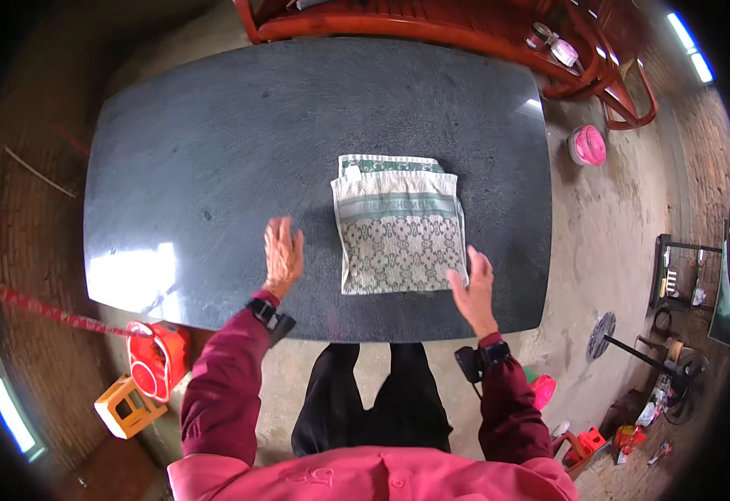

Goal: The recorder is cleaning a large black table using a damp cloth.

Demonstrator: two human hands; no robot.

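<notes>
A folded towel (pixel 401 250), white with a green flower pattern and a woven band bearing writing, lies flat on the dark stone table (pixel 227 144). Its far edge shows a second, greener layer sticking out, with a small white tag. To the towel's left, my left hand (pixel 283 255) is over the table, fingers spread and nothing in it. My right hand (pixel 474 288) is at the towel's near right corner, thumb and fingers apart; whether it touches the cloth I cannot tell.
Behind the table stands a red wooden bench (pixel 390 28) with jars (pixel 563 52) on it. A pink-lidded bucket (pixel 588 145) sits on the floor at right. At the left are a red bucket (pixel 174 357) and a yellow stool (pixel 128 407). A pedestal fan (pixel 684 376) is lower right.
</notes>
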